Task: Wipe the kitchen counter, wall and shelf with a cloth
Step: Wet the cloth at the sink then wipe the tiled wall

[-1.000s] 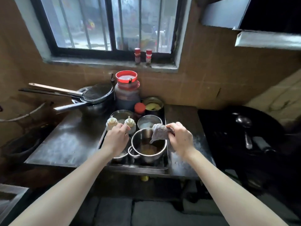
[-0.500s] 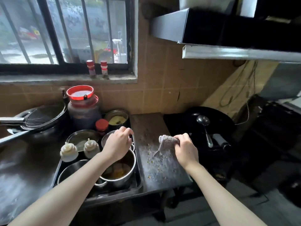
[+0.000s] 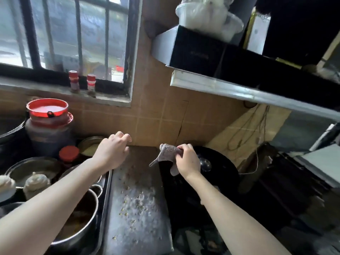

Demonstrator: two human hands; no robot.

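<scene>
Right hand (image 3: pixel 187 161): pinches the cloth (image 3: pixel 166 154) by its top edge, fingers curled round the bunched fabric, at the far right corner of the counter (image 3: pixel 136 208).
Cloth: grey and crumpled. One corner points left and a flap droops below the palm. It hangs at the line where the counter meets the wok (image 3: pixel 224 181), near the wall (image 3: pixel 156 122).
Left hand (image 3: pixel 113 151): knuckles up, fingers curled under, at the counter's far left end close to the wall. Whether they grip anything is hidden beneath the hand.
Counter: a dark metal strip between the tray (image 3: pixel 107 196) and the wok, strewn with pale crumbs (image 3: pixel 137 201) and a whitish smear across its middle.
Wall: tan tiles, with a crack running up from behind the counter.
Pot (image 3: pixel 81 223): steel, holding brown liquid, in the tray under the left forearm.
Jar (image 3: pixel 48 126): red-lidded, against the wall, left of the left hand.
Ladle (image 3: pixel 205 164): lies in the black wok just beyond the right hand.
Hood (image 3: pixel 202 52): black, above the wok, with a white bag (image 3: pixel 207 17) on top.
Sill (image 3: pixel 103 97): two red-capped bottles (image 3: pixel 74 81) standing side by side.
</scene>
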